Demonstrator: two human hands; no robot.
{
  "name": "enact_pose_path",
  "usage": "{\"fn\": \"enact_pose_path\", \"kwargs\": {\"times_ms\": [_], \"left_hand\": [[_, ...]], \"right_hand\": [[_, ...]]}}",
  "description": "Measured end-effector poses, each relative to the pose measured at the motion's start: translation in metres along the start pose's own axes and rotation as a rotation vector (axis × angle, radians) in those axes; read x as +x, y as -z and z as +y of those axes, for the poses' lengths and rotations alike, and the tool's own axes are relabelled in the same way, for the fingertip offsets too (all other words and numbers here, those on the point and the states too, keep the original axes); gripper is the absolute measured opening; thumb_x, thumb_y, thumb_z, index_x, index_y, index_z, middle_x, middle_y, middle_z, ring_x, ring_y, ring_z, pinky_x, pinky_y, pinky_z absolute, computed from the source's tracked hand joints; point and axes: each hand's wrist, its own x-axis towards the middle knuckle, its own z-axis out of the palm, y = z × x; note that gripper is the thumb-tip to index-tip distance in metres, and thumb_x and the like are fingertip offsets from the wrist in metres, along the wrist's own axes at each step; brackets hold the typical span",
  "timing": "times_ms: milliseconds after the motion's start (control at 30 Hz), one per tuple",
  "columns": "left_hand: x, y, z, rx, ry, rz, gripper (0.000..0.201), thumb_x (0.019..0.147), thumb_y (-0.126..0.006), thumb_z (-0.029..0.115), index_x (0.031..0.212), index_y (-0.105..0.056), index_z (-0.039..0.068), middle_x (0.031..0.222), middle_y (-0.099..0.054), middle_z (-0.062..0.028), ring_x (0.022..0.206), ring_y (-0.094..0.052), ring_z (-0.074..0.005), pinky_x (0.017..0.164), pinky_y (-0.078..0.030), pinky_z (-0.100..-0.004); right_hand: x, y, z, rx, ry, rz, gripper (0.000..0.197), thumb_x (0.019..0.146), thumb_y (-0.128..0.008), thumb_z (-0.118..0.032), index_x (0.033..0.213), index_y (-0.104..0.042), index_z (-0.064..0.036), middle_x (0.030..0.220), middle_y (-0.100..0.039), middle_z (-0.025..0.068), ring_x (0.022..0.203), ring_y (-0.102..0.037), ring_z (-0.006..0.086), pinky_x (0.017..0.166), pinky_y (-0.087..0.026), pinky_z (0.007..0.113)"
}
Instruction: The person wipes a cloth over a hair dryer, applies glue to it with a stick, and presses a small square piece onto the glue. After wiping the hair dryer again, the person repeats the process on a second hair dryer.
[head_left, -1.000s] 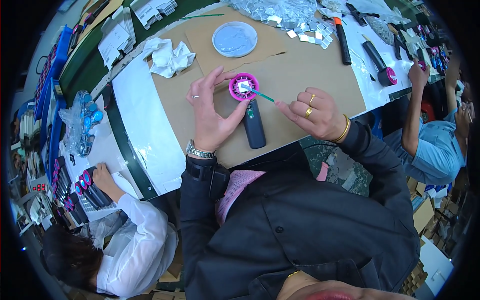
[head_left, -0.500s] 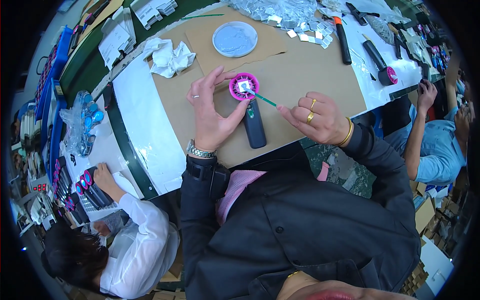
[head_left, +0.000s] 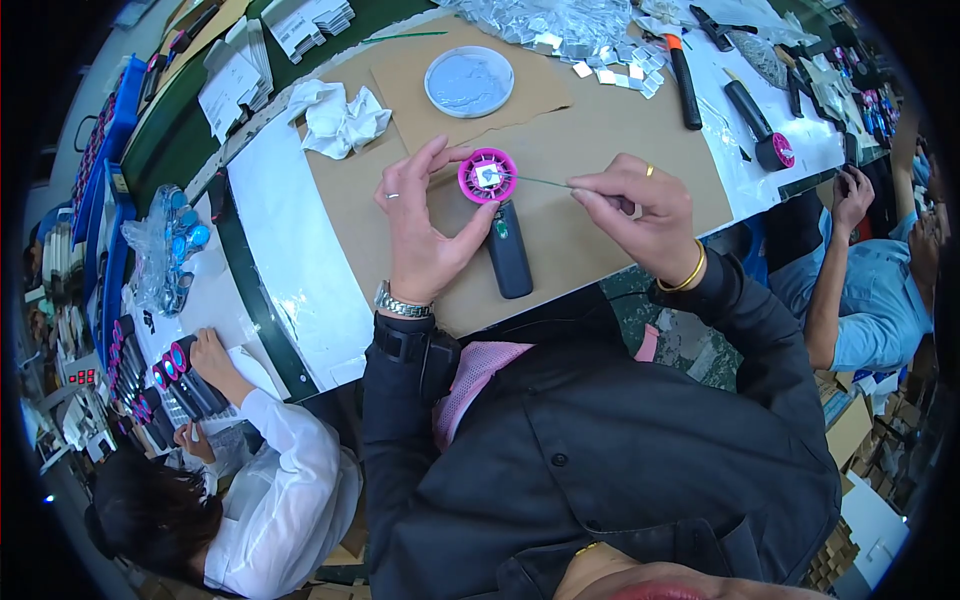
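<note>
Looking down from a head camera onto a brown cardboard-covered workbench (head_left: pixel 600 130), the view shows a person in a dark jacket working with both bare hands. The left hand (head_left: pixel 420 235), with a ring and a metal wristwatch, is curled around a round magenta plastic ring with a small silvery square at its centre (head_left: pixel 488 175); the thumb and fingertips close on its rim, and it sits at the top end of a dark, oblong handheld device (head_left: pixel 507 250) lying on the cardboard. The right hand (head_left: pixel 640 215), wearing a ring and gold bangle, pinches a thin green stick (head_left: pixel 540 182) between thumb and forefinger, with its far tip reaching the silvery centre of the ring.

Beyond the hands lie a shallow round grey dish (head_left: pixel 469 81), a crumpled white cloth (head_left: pixel 340 115) and a heap of small silvery foil squares (head_left: pixel 570 30). Co-workers sit on either side, one in a white shirt (head_left: pixel 280 500), one in a blue shirt (head_left: pixel 870 290).

As a judgement: the stick is slender and gripped far from its tip, so a small tremor could nudge the silvery piece off centre. Only fingertips steady the ring, so a sideways push might shift or tip it off the device.
</note>
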Motion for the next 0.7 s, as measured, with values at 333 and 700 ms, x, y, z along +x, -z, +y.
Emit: {"fn": "enact_pose_path", "kwargs": {"times_ms": [333, 700], "left_hand": [[0.001, -0.003, -0.001, -0.036, -0.001, 0.015, 0.083, 0.079, -0.091, 0.022, 0.15, -0.052, 0.007, 0.131, -0.074, -0.0044, 0.128, -0.053, -0.0257, 0.115, -0.028, -0.045], [0.004, -0.01, -0.014, -0.097, -0.022, 0.018, 0.076, 0.08, -0.086, 0.035, 0.144, -0.056, 0.008, 0.13, -0.067, -0.0112, 0.13, -0.054, -0.0353, 0.114, -0.034, -0.0519]], "right_hand": [[0.027, 0.003, 0.017, 0.295, -0.287, 0.161, 0.012, 0.098, -0.076, -0.002, 0.108, -0.083, -0.0006, 0.082, -0.066, 0.0025, 0.074, -0.054, 0.0085, 0.064, -0.039, 0.025], [0.086, -0.009, 0.091, -0.562, 0.275, -0.184, 0.019, 0.099, -0.07, -0.009, 0.116, -0.076, -0.0056, 0.098, -0.064, 0.0123, 0.092, -0.065, 0.0346, 0.079, -0.053, 0.044]]}}
